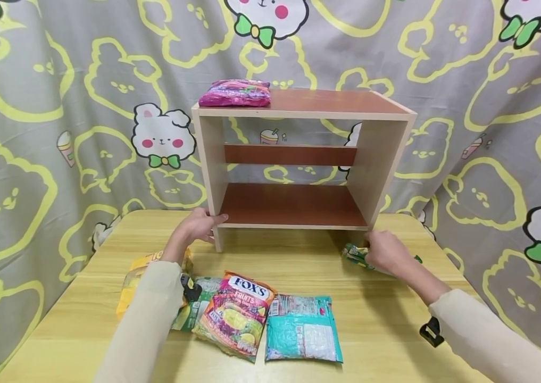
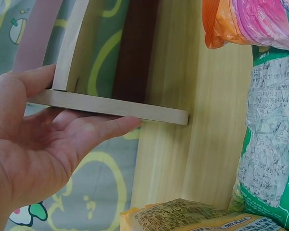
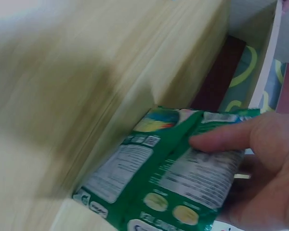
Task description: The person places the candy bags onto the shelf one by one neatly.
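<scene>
A small two-tier shelf (image 1: 294,205) with pale side panels and reddish-brown boards stands at the back of the table. My left hand (image 1: 198,226) grips its left side panel (image 2: 106,105) beside the lower board, thumb on the inner side and fingers along the outer face. By the shelf's right foot, my right hand (image 1: 387,252) holds a green snack packet (image 3: 183,168) with printed labels. The thumb lies across the packet's upper face, and the other fingers are mostly hidden beneath it. A pink-purple candy bag (image 1: 235,93) lies on the shelf's top left.
Nearer on the table lie an orange-pink Fox's fruit candy bag (image 1: 239,314), a teal bag (image 1: 304,332), and a green-and-white bag (image 1: 208,290) partly under the Fox's bag. A yellow bag (image 1: 131,276) is partly covered by the left forearm. A patterned curtain (image 1: 122,69) hangs behind.
</scene>
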Demonstrator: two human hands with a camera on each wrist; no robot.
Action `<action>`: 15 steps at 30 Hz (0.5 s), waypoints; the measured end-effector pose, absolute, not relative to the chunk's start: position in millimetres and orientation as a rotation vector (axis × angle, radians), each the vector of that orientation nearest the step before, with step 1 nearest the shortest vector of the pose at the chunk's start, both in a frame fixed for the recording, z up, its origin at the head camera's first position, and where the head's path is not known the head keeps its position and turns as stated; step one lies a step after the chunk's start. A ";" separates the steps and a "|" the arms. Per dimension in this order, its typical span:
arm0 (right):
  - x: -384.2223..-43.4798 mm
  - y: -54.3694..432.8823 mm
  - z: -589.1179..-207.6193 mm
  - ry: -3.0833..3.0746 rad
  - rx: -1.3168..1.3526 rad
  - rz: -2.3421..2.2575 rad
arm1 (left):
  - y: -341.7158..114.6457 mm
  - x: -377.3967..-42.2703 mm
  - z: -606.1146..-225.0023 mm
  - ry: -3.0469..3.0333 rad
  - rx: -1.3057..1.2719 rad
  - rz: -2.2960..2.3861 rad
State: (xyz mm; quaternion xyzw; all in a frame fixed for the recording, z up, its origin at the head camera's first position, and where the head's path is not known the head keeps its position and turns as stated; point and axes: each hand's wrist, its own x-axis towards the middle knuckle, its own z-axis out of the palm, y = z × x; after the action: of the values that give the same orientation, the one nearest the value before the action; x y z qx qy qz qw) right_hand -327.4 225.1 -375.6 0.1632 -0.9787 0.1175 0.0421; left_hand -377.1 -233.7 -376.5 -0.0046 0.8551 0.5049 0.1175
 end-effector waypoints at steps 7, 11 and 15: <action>-323.4 221.4 -375.6 -3.195 0.493 0.409 | -232.0 -373.8 -373.2 2.509 -0.027 1.458; -320.5 219.8 -379.9 -3.313 0.481 0.395 | -231.7 -374.3 -374.0 2.502 -0.025 1.466; -318.0 217.2 -382.0 -3.370 0.467 0.384 | -232.8 -375.9 -375.1 2.501 -0.028 1.470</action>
State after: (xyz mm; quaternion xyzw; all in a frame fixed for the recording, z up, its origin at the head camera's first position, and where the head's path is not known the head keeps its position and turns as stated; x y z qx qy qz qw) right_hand -318.0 217.2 -382.0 0.1351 -0.9745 0.1110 -0.1407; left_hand -375.9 -232.8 -375.1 -0.0097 0.8559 0.5030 0.1198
